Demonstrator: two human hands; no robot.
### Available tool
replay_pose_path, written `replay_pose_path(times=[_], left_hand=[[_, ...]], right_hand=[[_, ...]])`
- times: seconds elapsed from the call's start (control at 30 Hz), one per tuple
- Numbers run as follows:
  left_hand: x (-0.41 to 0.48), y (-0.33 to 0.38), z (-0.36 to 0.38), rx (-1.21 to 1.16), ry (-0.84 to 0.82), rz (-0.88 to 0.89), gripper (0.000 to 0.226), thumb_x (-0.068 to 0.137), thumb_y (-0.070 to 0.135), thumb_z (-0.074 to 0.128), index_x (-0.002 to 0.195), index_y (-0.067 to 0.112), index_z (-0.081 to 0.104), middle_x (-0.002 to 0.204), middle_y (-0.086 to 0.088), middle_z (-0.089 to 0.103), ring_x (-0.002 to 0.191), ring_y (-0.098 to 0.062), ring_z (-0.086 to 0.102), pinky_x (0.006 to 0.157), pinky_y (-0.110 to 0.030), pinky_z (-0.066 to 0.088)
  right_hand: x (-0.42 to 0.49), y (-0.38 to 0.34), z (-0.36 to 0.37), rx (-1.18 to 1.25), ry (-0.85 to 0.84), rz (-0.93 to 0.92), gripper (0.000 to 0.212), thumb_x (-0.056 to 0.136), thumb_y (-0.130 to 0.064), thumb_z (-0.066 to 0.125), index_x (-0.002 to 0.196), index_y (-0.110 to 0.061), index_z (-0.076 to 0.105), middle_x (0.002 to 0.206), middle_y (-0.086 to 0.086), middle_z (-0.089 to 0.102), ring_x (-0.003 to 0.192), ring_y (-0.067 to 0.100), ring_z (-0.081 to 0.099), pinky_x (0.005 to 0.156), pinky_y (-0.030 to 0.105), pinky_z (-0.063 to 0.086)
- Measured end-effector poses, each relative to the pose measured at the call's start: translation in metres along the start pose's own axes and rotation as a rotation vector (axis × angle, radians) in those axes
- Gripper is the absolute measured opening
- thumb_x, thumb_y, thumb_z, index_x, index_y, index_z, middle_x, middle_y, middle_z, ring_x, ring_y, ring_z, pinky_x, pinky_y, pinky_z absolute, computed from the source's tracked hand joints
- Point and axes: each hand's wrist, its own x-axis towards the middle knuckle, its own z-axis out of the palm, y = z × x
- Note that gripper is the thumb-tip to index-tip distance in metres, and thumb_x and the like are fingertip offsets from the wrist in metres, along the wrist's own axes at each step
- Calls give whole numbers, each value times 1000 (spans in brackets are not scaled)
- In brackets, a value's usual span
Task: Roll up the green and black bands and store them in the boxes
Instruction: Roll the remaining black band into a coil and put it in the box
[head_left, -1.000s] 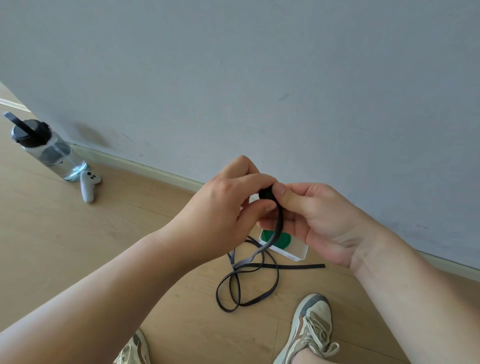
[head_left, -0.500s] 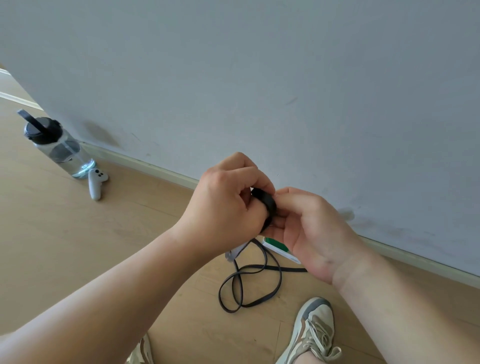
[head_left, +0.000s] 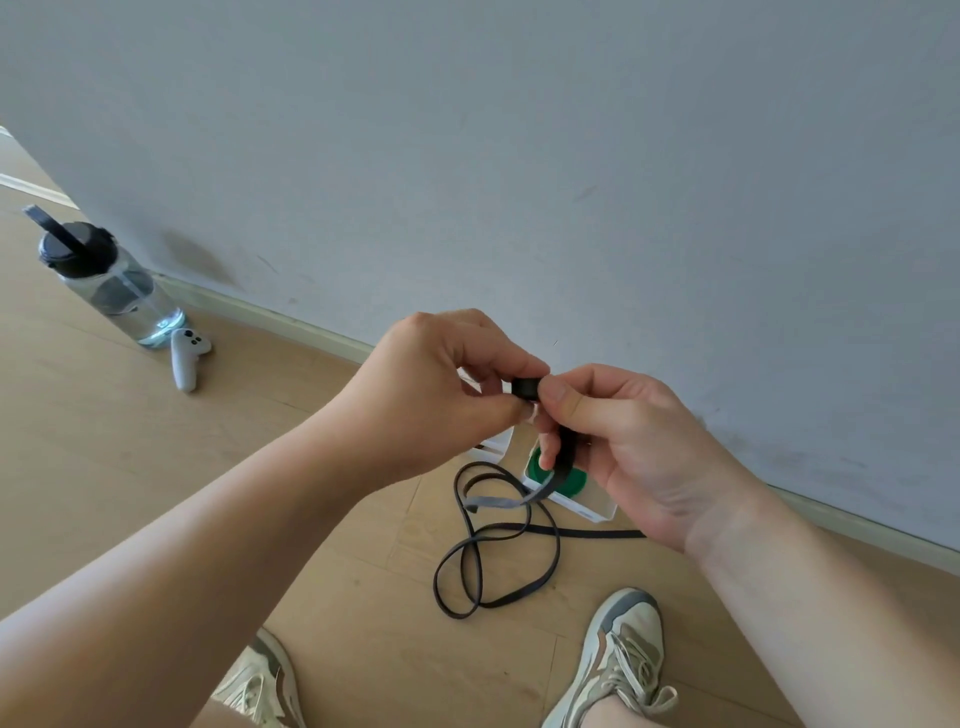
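The rolled start of the black band (head_left: 524, 388) sits between the two sets of fingers. The left hand (head_left: 436, 395) pinches it from one side with curled thumb and forefinger, and the right hand (head_left: 623, 441) pinches it from the other, thumb on top. Both are closed tight on the roll, held in the air in front of the wall (head_left: 519, 156)

The band's loose tail drops from the roll past the right fingers (head_left: 563, 400) to the floor (head_left: 156, 493). There it lies in slack loops below both hands, with one straight end running off under the right wrist.

Directly below the right fingers a white box (head_left: 587, 512) stands on the floor with the green band (head_left: 535, 470) coiled inside, and the black tail crosses in front of it. A second box (head_left: 493, 447) shows partly below the left fingers, just beside the first. Both stand near the skirting board (head_left: 291, 322)

Well beyond the left hand, a water bottle (head_left: 111, 283) and a white controller (head_left: 187, 356) sit together by the wall, with wooden floor stretching between them and the loops. Two shoes (head_left: 623, 654) rest nearer the person than the loops
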Motion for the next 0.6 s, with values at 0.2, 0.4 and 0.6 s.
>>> replay_pose_path(times=[0.2, 0.4, 0.6], left_hand=[[-1, -2, 0, 132, -13, 5, 16, 81, 20, 85, 95, 28, 82, 86, 11, 72, 79, -4, 68, 71, -16, 54], [0, -2, -8, 282, -131, 92, 5, 92, 22, 74, 97, 23, 75, 88, 10, 68, 82, -9, 64, 74, -26, 51], [-3, 4, 0, -223, 59, -94, 4, 93, 22, 75, 97, 23, 76, 85, 3, 78, 75, -15, 70, 69, -26, 58]], right_hand=[[1, 2, 3, -20, 49, 19, 20, 71, -23, 79, 77, -5, 74, 66, 13, 58, 57, 23, 47, 63, 35, 44], [3, -12, -1, 9, 73, 86, 19, 81, -9, 76, 68, -6, 62, 64, 9, 40, 52, 19, 31, 53, 31, 28], [0, -13, 9, 236, 32, -29, 25, 78, -14, 73, 100, -5, 76, 76, 8, 64, 57, 15, 47, 55, 27, 33]])
